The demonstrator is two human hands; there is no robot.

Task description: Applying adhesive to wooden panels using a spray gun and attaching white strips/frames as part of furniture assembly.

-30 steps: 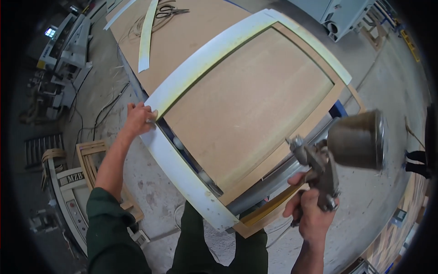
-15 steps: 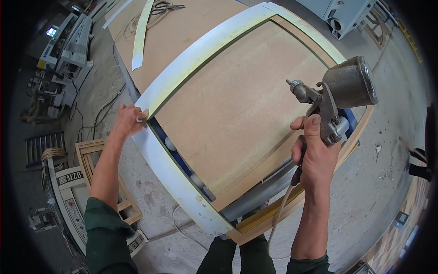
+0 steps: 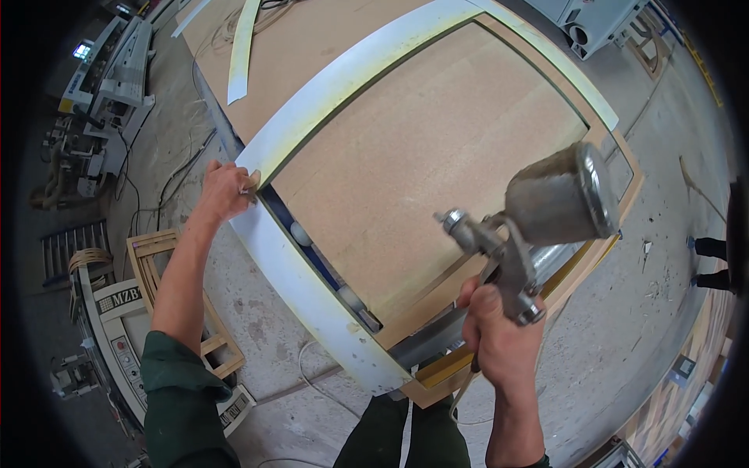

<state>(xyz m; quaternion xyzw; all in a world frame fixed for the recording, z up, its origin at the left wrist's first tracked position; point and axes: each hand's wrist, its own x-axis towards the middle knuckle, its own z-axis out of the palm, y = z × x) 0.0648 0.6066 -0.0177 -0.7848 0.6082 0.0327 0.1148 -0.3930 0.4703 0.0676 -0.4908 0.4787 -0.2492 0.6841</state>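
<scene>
My right hand (image 3: pixel 503 335) is wrapped round the handle of a metal spray gun (image 3: pixel 558 195), its cup on top and its nozzle pointing up-left over a wooden panel (image 3: pixel 421 148). A thin hose (image 3: pixel 462 390) hangs below the gun. At the left corner of the work my left hand (image 3: pixel 226 191) is closed, thumb and fingers pinching the end of a long white strip (image 3: pixel 328 87) with yellowish coating along its inner edge. That end meets a second white strip (image 3: pixel 300 288), spotted near its lower end. Both lie along the edges of a wooden frame (image 3: pixel 558 288).
Behind the panel a brown board (image 3: pixel 292 51) bears a loose strip (image 3: pixel 242 58) and partly cut-off scissors. A control console (image 3: pixel 117 335) and slatted wooden frames (image 3: pixel 211 327) stand to the left. Another person's legs (image 3: pixel 714 265) show at the far right. Cables cross the floor.
My right hand has brought the spray gun left and down, nearer to me. My left hand keeps its pinch at the corner. The whole view has shifted slightly.
</scene>
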